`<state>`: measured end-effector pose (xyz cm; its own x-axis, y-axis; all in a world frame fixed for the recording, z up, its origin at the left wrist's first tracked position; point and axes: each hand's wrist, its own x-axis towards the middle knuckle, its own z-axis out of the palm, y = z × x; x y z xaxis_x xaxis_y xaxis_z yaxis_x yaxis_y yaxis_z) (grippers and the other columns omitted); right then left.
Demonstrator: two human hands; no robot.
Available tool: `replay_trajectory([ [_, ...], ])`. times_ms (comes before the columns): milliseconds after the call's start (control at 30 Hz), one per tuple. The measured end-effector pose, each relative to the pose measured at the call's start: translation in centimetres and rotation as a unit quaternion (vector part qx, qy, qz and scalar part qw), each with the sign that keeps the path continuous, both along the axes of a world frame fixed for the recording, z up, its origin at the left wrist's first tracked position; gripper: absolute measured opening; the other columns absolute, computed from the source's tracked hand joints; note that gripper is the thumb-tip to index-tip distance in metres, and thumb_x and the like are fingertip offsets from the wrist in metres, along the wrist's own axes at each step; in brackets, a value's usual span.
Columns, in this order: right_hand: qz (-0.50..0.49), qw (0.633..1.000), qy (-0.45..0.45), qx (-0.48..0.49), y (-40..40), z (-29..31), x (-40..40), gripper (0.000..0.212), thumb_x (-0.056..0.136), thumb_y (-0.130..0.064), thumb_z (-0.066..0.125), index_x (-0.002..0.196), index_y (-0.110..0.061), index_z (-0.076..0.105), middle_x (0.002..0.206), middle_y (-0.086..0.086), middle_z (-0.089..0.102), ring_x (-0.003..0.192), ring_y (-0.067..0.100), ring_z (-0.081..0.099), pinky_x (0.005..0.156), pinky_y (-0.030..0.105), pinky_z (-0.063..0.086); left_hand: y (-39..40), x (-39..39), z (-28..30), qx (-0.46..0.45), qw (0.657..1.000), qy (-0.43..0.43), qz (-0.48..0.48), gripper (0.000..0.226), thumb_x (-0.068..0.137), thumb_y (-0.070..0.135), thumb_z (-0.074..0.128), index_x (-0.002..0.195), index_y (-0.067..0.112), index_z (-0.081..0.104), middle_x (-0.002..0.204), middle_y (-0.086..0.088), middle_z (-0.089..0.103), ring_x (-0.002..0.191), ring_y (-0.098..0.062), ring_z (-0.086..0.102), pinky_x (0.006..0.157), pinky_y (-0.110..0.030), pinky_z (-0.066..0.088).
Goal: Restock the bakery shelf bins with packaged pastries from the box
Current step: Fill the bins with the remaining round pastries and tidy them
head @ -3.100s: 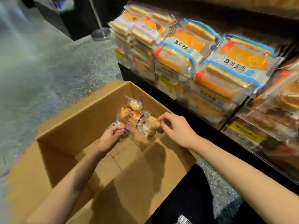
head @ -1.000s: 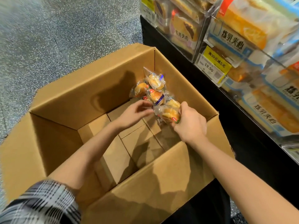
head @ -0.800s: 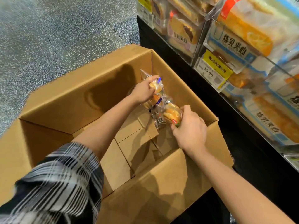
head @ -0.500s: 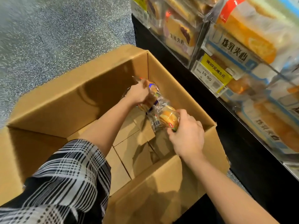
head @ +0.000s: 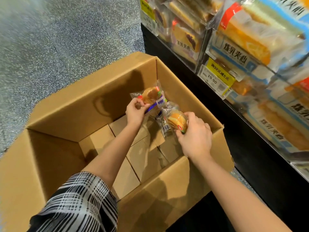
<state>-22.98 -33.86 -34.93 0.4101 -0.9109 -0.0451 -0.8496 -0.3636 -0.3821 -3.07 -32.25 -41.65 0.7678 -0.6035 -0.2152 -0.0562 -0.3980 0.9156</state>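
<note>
An open cardboard box (head: 93, 91) stands on the floor in front of the bakery shelf. Inside its far right corner my left hand (head: 134, 113) grips a clear-wrapped round pastry (head: 150, 96) with a purple label, held above the box floor. My right hand (head: 194, 134) is closed on a second wrapped pastry (head: 175, 121), a golden bun with a barcode on its wrapper. The two packets touch each other between my hands. No other loose pastries show in the box.
Clear shelf bins (head: 217, 67) at the right hold stacked packaged sandwich cakes, with a yellow price tag (head: 217, 77) on the front. The black shelf base (head: 260, 164) runs along the box's right side. Speckled grey floor (head: 50, 39) lies to the left.
My left hand has lifted its pastry packet up off the box floor, and my right hand has raised the other. The view has shifted slightly closer to the shelf.
</note>
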Motion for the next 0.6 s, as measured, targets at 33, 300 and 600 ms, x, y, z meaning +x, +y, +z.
replay_trajectory([
  [33, 0.002, 1.0, 0.005, -0.003, 0.0, -0.1, -0.1, 0.046, 0.082, -0.036, 0.068, 0.121, -0.023, 0.046, 0.114, -0.001, 0.06, 0.109, 0.02, 0.053, 0.093, 0.033, 0.036, 1.1, 0.0, -0.2, -0.009, 1.0, 0.001, 0.005, 0.034, 0.08, 0.005, 0.072, 0.068, 0.02, 0.043, 0.075, 0.0, 0.055, 0.075, -0.011, 0.054, 0.069, -0.024, 0.05],
  [300, -0.019, 0.992, -0.093, 0.084, 0.7, 0.7, -1.6, 0.054, 0.074, -0.033, 0.077, 0.12, -0.025, 0.05, 0.112, 0.0, 0.065, 0.107, 0.022, 0.059, 0.086, 0.032, 0.045, 7.8, -0.8, 2.7, -0.122, 0.972, 0.174, 0.106, 0.056, 0.081, 0.015, 0.074, 0.118, 0.012, 0.032, 0.125, -0.017, 0.058, 0.113, -0.027, 0.059, 0.092, -0.051, 0.051],
  [600, -0.089, 0.901, -0.393, 0.159, 2.6, 8.7, -7.4, 0.055, 0.058, -0.022, 0.091, 0.102, -0.025, 0.058, 0.1, -0.007, 0.064, 0.094, 0.009, 0.062, 0.076, 0.025, 0.053, 9.1, -7.3, 12.2, -0.35, 0.866, 0.335, -0.12, 0.043, 0.085, 0.024, 0.066, 0.123, 0.014, 0.049, 0.111, -0.005, 0.07, 0.097, -0.017, 0.068, 0.083, -0.031, 0.055],
])
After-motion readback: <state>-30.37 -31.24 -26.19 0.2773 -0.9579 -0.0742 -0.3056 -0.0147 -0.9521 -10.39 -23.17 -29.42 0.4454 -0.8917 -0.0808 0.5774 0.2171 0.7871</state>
